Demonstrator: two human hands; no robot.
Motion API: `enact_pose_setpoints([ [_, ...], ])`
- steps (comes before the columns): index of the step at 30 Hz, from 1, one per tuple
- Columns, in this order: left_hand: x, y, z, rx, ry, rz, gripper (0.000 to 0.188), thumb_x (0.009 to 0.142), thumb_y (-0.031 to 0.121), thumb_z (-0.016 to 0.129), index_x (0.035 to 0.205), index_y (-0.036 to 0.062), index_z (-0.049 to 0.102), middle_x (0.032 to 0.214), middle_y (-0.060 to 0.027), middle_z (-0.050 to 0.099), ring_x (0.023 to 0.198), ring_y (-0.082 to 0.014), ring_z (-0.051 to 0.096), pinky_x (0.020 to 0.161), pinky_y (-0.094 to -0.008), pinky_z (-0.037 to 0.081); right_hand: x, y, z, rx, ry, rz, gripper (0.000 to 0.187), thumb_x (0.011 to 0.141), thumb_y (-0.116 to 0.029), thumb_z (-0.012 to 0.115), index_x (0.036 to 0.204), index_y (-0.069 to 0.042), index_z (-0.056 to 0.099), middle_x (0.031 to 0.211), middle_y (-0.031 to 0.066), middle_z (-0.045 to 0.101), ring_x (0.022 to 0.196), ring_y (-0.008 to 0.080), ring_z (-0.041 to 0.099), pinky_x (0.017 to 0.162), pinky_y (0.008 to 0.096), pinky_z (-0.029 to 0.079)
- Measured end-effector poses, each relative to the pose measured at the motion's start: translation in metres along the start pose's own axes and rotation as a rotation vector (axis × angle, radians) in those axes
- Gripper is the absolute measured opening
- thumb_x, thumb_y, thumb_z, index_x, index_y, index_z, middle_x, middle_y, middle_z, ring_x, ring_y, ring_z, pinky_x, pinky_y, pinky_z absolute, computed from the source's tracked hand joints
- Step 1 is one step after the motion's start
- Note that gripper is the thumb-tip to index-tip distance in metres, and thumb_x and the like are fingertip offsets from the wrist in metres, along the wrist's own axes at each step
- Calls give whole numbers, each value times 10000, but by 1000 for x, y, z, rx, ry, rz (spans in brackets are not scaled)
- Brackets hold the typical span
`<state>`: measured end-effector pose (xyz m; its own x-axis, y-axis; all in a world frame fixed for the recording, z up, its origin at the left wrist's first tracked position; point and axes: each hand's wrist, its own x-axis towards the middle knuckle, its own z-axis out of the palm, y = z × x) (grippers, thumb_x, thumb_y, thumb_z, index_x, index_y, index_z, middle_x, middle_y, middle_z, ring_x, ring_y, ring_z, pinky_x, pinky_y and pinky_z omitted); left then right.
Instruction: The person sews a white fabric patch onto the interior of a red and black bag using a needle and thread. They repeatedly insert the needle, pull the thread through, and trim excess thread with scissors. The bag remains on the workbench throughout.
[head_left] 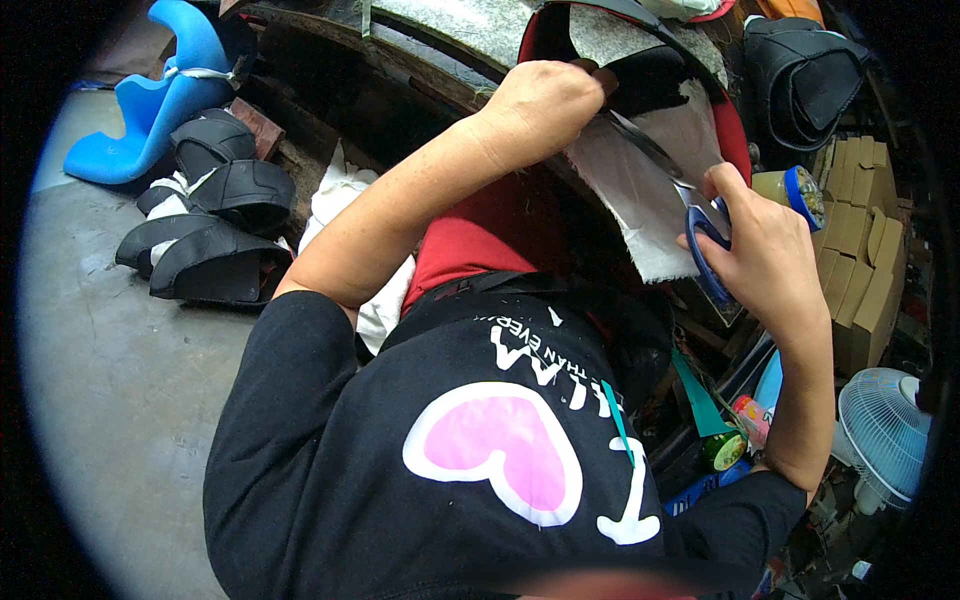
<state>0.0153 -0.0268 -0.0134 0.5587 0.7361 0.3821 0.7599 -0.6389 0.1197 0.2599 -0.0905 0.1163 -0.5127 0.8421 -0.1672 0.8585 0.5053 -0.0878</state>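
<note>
My left hand (pixel 550 105) is closed on the edge of a curved black piece with a red outer side (pixel 735 140), at the front of the worktable. White fabric (pixel 640 215) hangs from this piece toward me. In my right hand (pixel 770 240) is a pair of scissors (pixel 707 250) with blue handles, thumb and fingers in the loops. The blades lie across the white fabric and point up and left toward my left hand. My left fingertips are partly hidden behind the hand.
On the floor at left lie a bundle of curved black pieces (pixel 225 260) and blue moulded pieces (pixel 150 120) tied together. At right are a rolled black bundle (pixel 800 80), a jar with a blue lid (pixel 800 195), stacked cardboard (pixel 855 250) and a fan (pixel 885 430).
</note>
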Motion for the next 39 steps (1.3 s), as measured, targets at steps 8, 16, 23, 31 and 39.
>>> enact_pose_setpoints([
  [8, -1, -1, 1, -2, 36, 20, 131, 730, 83, 697, 845, 20, 691, 823, -153, 702, 835, -320, 716, 741, -403, 588, 5, 0, -5, -68, 8, -64, 428, 794, -220, 798, 1082, -75, 515, 864, 155, 695, 769, 323, 698, 690, 422, 516],
  [16, 0, 1, 6, 66, 61, 46, 126, 732, 97, 692, 838, 30, 700, 826, -141, 705, 839, -305, 719, 742, -390, 590, 14, 7, -7, -271, -98, -144, 452, 801, -120, 773, 1132, -72, 469, 822, 144, 680, 792, 331, 697, 691, 423, 535],
  [23, -1, -1, 4, -12, 22, -16, 93, 740, 90, 667, 791, 20, 703, 818, -160, 700, 823, -329, 711, 745, -412, 585, 10, 27, -6, -58, -54, -169, 461, 803, -122, 787, 1141, -78, 476, 770, 130, 631, 693, 293, 663, 635, 395, 500],
  [31, 1, 5, 5, -276, 128, -119, 161, 877, 148, 628, 949, 6, 656, 800, -202, 675, 796, -388, 683, 721, -463, 559, 1, 40, -31, 607, 226, 117, 435, 863, -195, 801, 1164, -49, 523, 699, 16, 598, 625, 42, 550, 526, 197, 393],
  [39, -9, 9, -7, -482, 45, -177, 232, 938, 103, 571, 1118, -11, 662, 1055, -246, 665, 991, -429, 640, 865, -466, 523, -25, 85, -51, 951, 44, -56, 624, 727, -280, 905, 1168, -42, 532, 740, -12, 575, 554, 22, 545, 472, 160, 388],
])
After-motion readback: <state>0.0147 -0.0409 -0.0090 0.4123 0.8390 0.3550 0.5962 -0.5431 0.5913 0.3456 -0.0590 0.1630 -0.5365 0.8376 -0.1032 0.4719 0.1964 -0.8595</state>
